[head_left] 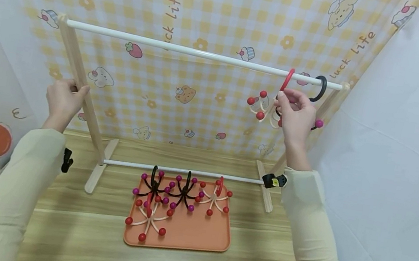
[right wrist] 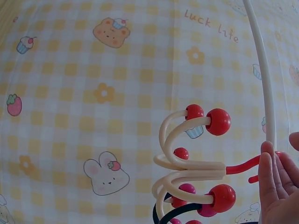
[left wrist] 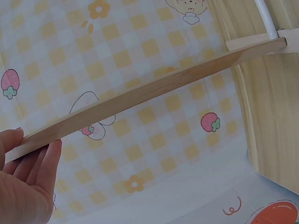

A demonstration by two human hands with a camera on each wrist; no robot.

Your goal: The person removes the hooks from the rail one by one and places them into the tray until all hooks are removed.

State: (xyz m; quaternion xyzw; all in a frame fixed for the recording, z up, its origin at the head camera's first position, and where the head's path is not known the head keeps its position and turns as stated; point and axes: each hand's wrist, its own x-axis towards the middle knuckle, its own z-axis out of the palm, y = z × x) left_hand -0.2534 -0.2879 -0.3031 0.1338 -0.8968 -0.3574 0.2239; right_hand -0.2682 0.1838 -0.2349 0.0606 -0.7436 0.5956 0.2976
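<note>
My left hand (head_left: 66, 99) grips the left wooden post (head_left: 76, 55) of a rack, thumb and fingers on opposite sides. At the right, my right hand (head_left: 298, 115) pinches a hanger by its red hook (head_left: 287, 80), which curves over the white top rod (head_left: 189, 51). Cream arms (right wrist: 187, 169) tipped with red balls (right wrist: 218, 122) spread from that hook; my fingers partly hide it. Beside it a black hook (head_left: 320, 88) hangs on the rod, with a magenta ball (head_left: 319, 124) showing past my hand.
On the wooden table (head_left: 91, 240), an orange tray (head_left: 196, 237) holds two black hangers (head_left: 185, 192) with magenta balls and two cream ones (head_left: 150, 220) with red balls. A lower white rod (head_left: 129, 164) runs behind it between the rack's feet. A checked backdrop (head_left: 195, 114) stands behind.
</note>
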